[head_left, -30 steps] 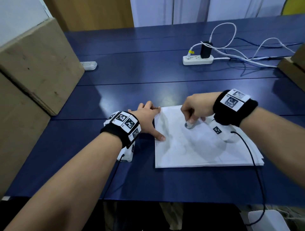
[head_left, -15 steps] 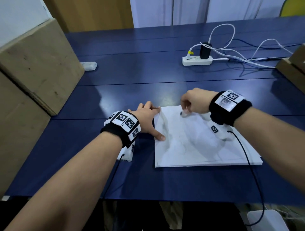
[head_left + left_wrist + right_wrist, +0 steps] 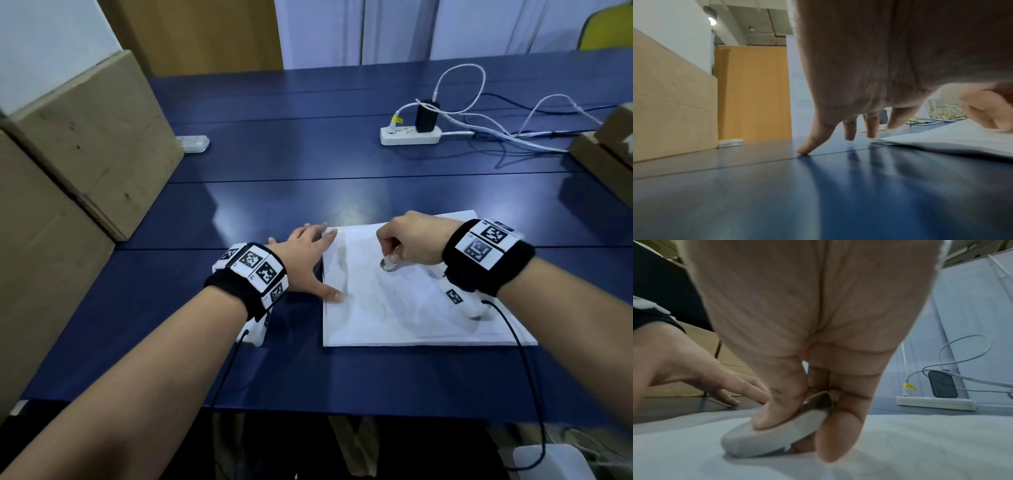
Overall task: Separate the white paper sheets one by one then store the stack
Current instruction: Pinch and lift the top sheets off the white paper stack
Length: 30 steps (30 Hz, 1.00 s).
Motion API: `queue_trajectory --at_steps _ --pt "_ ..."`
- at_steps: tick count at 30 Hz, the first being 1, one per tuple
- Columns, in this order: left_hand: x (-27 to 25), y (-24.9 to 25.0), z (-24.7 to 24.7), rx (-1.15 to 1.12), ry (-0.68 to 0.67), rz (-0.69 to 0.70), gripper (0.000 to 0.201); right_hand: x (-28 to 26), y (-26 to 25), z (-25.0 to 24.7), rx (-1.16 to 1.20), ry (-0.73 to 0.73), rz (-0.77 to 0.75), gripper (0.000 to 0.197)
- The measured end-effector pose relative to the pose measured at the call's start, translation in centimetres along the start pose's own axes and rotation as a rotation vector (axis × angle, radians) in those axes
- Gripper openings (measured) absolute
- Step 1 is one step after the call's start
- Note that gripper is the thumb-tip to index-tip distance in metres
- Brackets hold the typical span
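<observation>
The right hand (image 3: 412, 241) pinches a curled sheet (image 3: 774, 433) between thumb and fingers (image 3: 838, 431), while the left hand (image 3: 305, 262) (fingers spread, relaxed) steadies the stack's (image 3: 411, 318) edge.

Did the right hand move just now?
Yes: the right hand came back toward the person, away from the far edge of the paper stack.

No words, brands or numbers can be read anywhere. Only black-and-white square code patterns are seen, printed on the white blocks of the left wristband (image 3: 255, 270) and the right wristband (image 3: 484, 245). One more small code square is seen on the white camera unit (image 3: 454, 296) under the right wrist. A tiny yellow tag (image 3: 397, 119) is wrapped on a cable far off, but nothing on it can be made out.
</observation>
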State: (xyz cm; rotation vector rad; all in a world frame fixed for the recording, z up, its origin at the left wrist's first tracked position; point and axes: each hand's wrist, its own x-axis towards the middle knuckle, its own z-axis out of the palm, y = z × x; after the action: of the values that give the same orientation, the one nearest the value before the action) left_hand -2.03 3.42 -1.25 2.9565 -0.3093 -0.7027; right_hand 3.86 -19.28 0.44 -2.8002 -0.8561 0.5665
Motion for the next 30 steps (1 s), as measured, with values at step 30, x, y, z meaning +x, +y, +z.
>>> queue_trajectory --at_steps 30 --pt "-0.9 0.5 0.7 0.147 -0.183 -0.072 0.151 -1.4 -7.0 2.2 -0.046 -0.138 -0.216 0.013"
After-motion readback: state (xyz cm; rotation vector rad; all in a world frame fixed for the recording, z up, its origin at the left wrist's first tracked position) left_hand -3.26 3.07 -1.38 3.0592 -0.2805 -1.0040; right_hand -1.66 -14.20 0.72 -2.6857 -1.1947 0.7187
